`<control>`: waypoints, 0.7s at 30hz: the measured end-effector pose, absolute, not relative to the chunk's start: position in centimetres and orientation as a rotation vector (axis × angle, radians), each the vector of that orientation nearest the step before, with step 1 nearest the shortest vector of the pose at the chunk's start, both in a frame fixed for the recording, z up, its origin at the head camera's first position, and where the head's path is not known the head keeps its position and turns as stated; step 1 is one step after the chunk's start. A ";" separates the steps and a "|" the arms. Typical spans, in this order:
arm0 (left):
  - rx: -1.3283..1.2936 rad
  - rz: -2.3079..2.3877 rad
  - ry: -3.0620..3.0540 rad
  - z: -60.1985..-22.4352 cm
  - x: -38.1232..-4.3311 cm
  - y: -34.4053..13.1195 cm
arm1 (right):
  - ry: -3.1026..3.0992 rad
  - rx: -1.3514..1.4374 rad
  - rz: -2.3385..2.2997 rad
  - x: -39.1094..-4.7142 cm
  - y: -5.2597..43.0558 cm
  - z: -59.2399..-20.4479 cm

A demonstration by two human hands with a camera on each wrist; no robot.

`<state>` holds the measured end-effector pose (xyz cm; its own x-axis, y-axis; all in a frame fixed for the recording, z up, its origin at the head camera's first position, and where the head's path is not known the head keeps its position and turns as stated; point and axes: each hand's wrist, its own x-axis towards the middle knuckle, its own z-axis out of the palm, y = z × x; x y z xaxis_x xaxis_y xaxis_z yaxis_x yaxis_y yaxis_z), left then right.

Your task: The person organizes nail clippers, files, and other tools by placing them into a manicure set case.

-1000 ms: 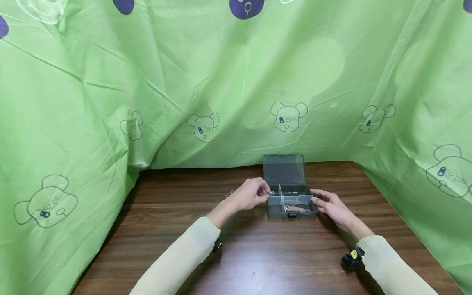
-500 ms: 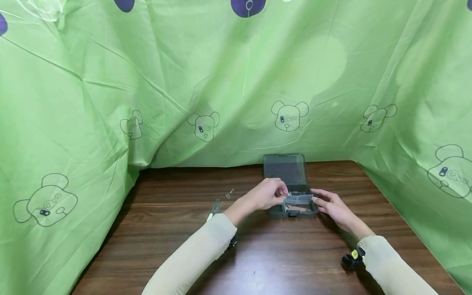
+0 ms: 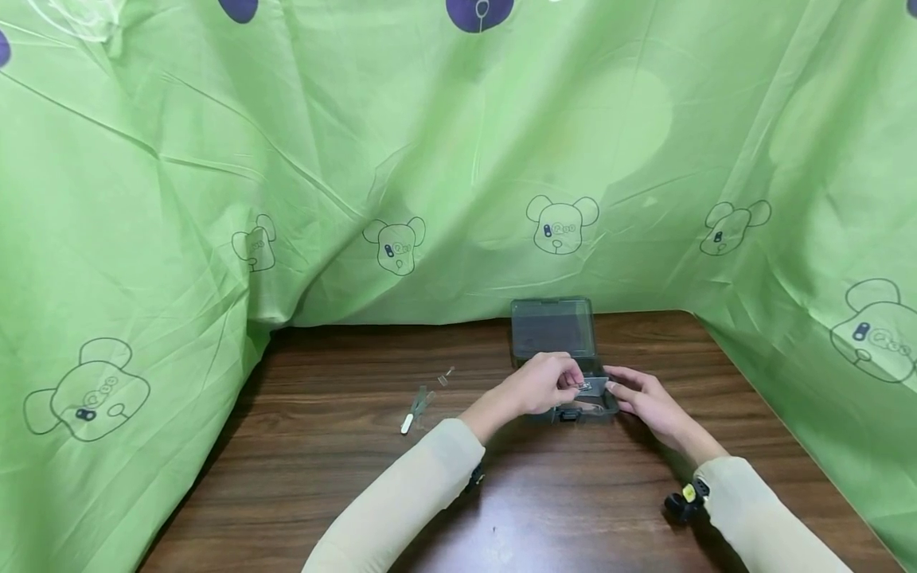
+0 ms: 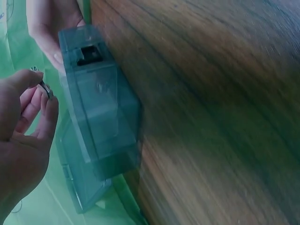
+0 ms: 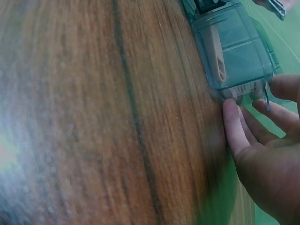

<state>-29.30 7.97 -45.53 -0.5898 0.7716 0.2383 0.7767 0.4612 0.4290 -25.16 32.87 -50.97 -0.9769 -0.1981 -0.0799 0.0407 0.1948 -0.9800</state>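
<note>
**Metal piece held over the right part of the box**

A second ago the left hand was at the left end of the box; now it is farther right, over the compartments, its thumb and fingers pinching a metal piece. The right hand has stayed at the box's right end, fingers bent against it and holding it. The lid stands open at the back, as before. A pinkish item lies in a front compartment. The left sleeve has uncovered a white-ended tool and small clear bits, left of the box.

The counter is dark grained wood with a bright glare near its front. Green curtain with bear outlines surrounds its back and sides.
</note>
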 end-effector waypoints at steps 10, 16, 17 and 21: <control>-1.416 -0.743 -2.684 -46.6 -29.2 9.2 | 2.273 -0.152 -1.889 -25.1 33.0 -51.3; -1.400 -0.720 -2.702 -47.1 -29.3 9.4 | 2.275 -0.158 -1.898 -25.1 33.0 -51.3; -1.396 -0.718 -2.706 -47.2 -29.3 9.4 | 2.273 -0.161 -1.898 -25.2 32.9 -51.3; -1.399 -0.707 -2.708 -47.3 -29.4 9.5 | 2.278 -0.158 -1.891 -25.2 33.0 -51.3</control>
